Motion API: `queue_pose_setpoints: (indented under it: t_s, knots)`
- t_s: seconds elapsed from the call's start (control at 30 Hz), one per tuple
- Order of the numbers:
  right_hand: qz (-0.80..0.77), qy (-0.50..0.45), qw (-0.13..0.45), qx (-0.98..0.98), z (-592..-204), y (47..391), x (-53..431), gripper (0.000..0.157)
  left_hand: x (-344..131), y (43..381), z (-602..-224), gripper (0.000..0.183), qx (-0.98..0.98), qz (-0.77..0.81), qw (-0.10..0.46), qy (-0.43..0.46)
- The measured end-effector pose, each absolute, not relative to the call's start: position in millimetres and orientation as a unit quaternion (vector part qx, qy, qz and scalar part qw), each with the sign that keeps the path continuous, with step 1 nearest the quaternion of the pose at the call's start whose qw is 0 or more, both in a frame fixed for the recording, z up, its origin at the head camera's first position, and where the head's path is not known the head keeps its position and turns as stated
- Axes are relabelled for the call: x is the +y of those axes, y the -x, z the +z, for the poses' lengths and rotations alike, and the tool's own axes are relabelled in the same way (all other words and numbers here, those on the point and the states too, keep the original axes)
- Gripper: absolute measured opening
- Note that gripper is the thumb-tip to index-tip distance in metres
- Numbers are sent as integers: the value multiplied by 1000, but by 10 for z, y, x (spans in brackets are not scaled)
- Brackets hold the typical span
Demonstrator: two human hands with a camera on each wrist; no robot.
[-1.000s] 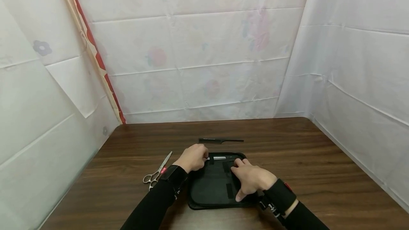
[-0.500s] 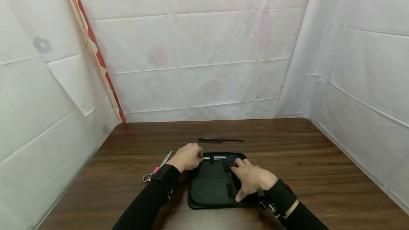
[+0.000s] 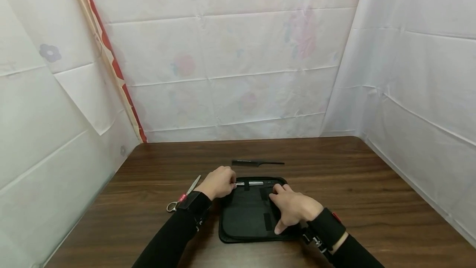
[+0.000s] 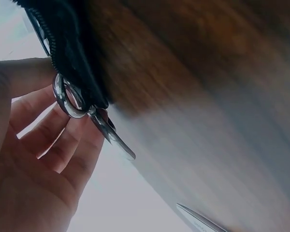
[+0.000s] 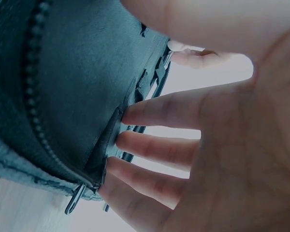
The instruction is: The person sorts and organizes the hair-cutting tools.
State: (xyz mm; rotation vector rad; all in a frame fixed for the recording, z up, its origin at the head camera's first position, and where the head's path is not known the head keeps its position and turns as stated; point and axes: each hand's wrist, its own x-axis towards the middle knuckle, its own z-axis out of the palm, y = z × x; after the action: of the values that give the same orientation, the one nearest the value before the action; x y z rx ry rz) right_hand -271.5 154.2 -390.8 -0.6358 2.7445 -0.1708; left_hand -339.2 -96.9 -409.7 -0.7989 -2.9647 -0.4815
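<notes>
A black zip case (image 3: 243, 218) lies open on the wooden table. At its far left corner my left hand (image 3: 219, 182) holds a pair of silver scissors by the finger rings. In the left wrist view one ring of these scissors (image 4: 59, 96) sits between thumb and fingers, beside the zipped edge. A silver stretch of them shows along the case's far side, crossed by a black strap (image 3: 246, 186). My right hand (image 3: 295, 206) rests spread over the case's right side. In the right wrist view its fingertips touch a black flap (image 5: 104, 140) inside.
A second pair of scissors (image 3: 193, 183) with a red tag (image 3: 182, 197) lies left of the case, partly under the left forearm. Beyond the case lies a black tail comb (image 3: 243, 163). White sheeting (image 3: 230, 53) walls the table at the back and sides.
My left hand has shifted left over the past second, drawing back from the case with the scissors' rings, and is nearly still since. The right hand has stayed in place.
</notes>
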Motion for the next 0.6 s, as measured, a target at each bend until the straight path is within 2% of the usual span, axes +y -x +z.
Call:
queue_pose_setpoints:
  t_s: [0.6]
  knots:
    - [-56,218,156,962,-3927,2736,1535,93,-923,3472,-4115,11,-956,-169,5,238]
